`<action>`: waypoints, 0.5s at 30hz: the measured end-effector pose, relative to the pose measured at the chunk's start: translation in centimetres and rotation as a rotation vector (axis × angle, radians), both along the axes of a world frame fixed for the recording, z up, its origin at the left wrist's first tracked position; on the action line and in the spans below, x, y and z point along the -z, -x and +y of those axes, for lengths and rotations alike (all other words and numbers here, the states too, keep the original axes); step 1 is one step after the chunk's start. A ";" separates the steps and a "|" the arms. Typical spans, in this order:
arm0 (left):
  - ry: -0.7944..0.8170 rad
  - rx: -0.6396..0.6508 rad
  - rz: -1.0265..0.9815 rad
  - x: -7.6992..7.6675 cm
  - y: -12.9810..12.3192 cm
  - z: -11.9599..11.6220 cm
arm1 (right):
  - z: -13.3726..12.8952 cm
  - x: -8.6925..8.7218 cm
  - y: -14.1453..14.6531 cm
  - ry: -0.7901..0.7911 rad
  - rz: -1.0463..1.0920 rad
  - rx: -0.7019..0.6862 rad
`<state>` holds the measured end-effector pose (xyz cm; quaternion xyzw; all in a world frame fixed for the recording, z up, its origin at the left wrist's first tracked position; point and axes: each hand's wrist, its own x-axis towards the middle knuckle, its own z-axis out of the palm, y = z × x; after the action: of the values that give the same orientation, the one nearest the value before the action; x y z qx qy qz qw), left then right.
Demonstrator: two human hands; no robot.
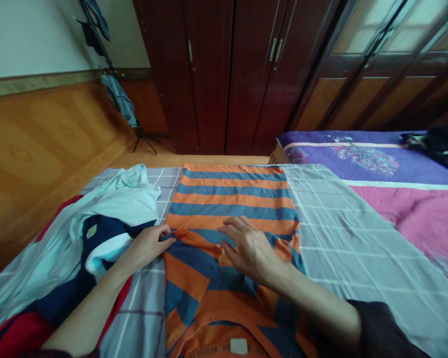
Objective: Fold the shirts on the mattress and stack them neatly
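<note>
- One orange-and-blue striped shirt (pixel 211 266) lies spread across the grey checked sheet (pixel 332 238)!
- Left hand (pixel 149 243): thumb and fingers pinching the shirt's left edge.
- Right hand (pixel 250 248): fingers loosely spread over its middle, gripping nothing.

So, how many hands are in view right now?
2: the left hand pinches the striped shirt at its left edge, and the right hand is over the shirt's middle. Whether the right one touches it, I can't tell.
</note>
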<state>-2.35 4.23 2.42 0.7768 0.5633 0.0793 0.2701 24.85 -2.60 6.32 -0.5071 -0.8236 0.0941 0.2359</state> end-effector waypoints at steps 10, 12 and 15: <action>0.023 0.023 0.017 0.6 0.4 0.2 | -4.9 2.6 -13.0 0.123 -0.203 0.352; 0.017 0.021 0.032 0.7 0.5 0.3 | -5.5 3.0 -14.3 0.120 -0.164 0.391; 0.024 0.017 0.035 0.9 0.5 0.3 | -6.0 2.9 -14.9 0.113 -0.168 0.522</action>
<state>-2.90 4.56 1.51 0.7796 0.5623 0.0566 0.2699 39.77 -8.65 3.39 -0.7205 -0.6752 0.0338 0.1545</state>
